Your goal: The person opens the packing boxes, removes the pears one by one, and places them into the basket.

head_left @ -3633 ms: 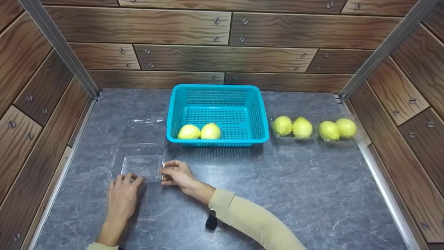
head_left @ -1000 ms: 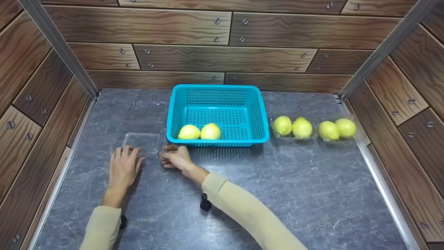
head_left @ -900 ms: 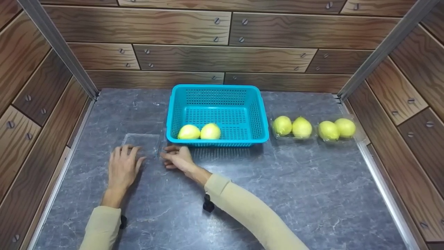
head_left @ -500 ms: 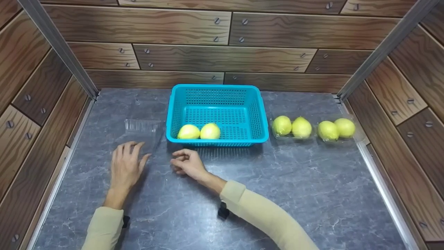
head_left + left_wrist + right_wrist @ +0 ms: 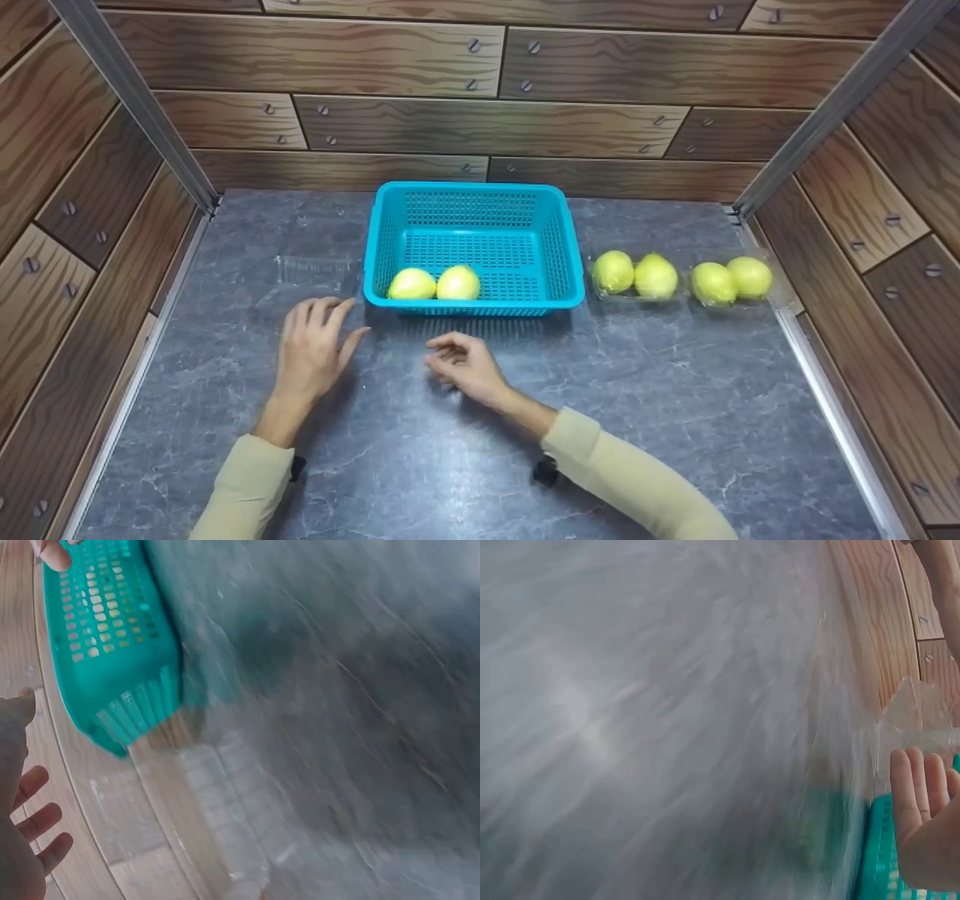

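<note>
Beyond the relaxed, empty left hand, a clear container (probably light, flimsy) suits rim-holding; right hand loose, empty

Clear plastic container: transparent, ribbed along its visible wall, located just left of the basket; its outline is faint and I cannot determine how its lid sits. Left hand nearest it, on the near side, fingers extended, thumb apart. Basket: turquoise, rectangular, perforated walls and floor, upright, long side facing the person. Contents noted: two yellow-green fruits, smooth, side by side at the near wall, left of centre. Right hand just in front of the basket, fingers loosely bent.
</note>
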Demonstrator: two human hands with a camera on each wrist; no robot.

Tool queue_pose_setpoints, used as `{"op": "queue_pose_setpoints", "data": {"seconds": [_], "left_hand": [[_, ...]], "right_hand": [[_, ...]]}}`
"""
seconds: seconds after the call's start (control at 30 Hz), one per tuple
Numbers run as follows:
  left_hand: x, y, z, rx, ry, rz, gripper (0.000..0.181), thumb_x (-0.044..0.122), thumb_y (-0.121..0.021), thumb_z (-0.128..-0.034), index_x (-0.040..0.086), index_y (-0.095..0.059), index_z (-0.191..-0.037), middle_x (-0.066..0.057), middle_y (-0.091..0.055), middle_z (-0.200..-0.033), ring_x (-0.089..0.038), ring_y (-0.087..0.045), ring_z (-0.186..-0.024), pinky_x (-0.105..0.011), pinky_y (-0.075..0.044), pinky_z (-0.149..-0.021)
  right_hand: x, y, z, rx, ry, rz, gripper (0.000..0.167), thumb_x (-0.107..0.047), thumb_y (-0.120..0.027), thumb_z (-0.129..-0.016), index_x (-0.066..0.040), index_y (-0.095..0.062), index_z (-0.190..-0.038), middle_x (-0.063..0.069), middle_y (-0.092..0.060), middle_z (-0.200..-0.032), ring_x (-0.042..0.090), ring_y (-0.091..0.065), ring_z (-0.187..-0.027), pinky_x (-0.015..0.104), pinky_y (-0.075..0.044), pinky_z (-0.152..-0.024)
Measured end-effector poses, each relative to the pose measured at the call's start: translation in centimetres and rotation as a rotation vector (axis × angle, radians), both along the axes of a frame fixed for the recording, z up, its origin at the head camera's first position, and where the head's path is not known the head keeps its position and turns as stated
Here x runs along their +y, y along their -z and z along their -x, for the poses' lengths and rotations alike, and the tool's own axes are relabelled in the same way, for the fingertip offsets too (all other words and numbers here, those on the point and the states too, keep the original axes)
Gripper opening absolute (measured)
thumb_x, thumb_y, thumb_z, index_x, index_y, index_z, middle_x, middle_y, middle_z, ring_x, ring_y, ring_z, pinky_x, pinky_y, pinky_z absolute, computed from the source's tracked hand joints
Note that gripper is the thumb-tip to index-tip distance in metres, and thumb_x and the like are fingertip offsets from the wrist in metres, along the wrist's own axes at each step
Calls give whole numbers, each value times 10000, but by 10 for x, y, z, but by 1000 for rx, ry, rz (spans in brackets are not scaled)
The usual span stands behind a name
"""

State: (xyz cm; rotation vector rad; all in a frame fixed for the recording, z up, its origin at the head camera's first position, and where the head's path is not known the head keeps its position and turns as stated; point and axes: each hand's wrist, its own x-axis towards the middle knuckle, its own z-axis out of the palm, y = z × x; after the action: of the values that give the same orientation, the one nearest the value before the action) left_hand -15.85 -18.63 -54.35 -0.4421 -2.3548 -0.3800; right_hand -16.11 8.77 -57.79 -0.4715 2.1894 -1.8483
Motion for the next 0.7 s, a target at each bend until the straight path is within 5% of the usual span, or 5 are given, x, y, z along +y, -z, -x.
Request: {"op": "queue_pose_setpoints", "data": {"seconds": [0.23, 0.47, 0.7], "left_hand": [[21, -5, 5, -27, 49, 55, 518, 381, -880, -854, 87, -719, -1248, -175, -704, -1133, -396, -650, -1060, -563, -595, -946], [38, -2, 14, -21, 95, 123, 485, 434, -809, -910, 119, -710, -1267, -155, -693, -1177, -376, -644, -1108, -538, -584, -976], [48, 5, 22, 11, 105, 186, 474, 455, -780, -931, 149, -699, -1284, -128, -688, -1209, -349, -640, -1125, -538, -574, -1002]], "right_hand": [[42, -1, -14, 189, -3, -165, 275, -193, -778, -962, -15, -739, -1167, 126, -779, -1020, 103, -719, -873, 300, -661, -778], [85, -2, -23, 354, -55, -312, 277, -216, -786, -957, -23, -743, -1150, 96, -764, -1056, 242, -752, -949, 338, -688, -802], [123, 9, -23, 655, -21, -472, 262, -214, -828, -906, -66, -761, -1112, 36, -762, -1083, 226, -743, -1001, 392, -664, -893]]}}
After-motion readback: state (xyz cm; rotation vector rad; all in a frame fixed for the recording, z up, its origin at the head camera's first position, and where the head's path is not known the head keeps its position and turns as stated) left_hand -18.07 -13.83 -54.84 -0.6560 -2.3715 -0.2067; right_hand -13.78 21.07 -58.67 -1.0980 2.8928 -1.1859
